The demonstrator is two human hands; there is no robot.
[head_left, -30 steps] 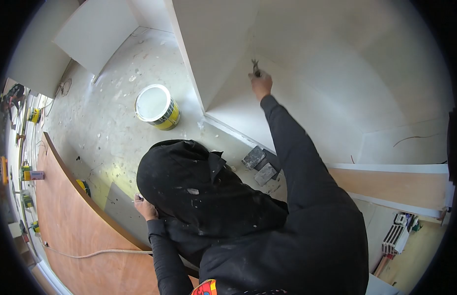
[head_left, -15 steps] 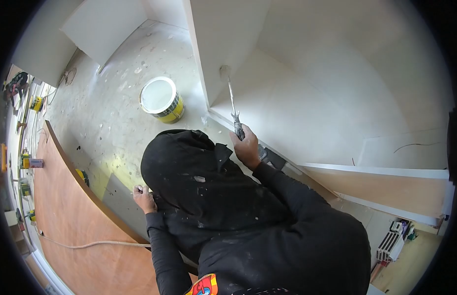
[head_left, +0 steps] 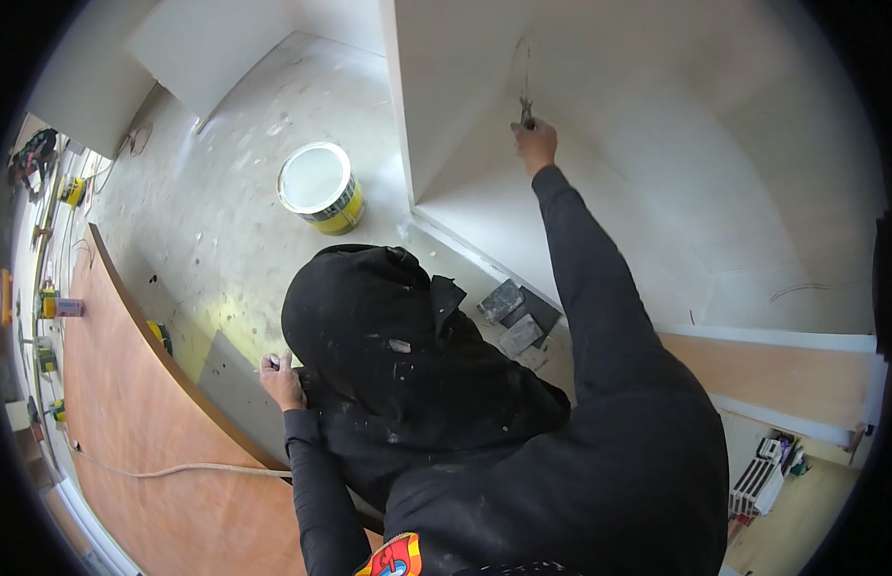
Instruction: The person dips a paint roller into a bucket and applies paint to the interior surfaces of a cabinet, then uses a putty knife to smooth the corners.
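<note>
Scraper (head_left: 526, 112) is gripped in the right hand (head_left: 536, 146), fingers curled around it.

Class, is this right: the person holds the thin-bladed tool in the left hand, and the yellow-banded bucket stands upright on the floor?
Not quite: the head view shows the thin-bladed tool in the right hand, not the left hand. The yellow-banded bucket does stand upright on the floor.

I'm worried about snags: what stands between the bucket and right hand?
The upright white panel stands between bucket and right hand in the head view.
</note>
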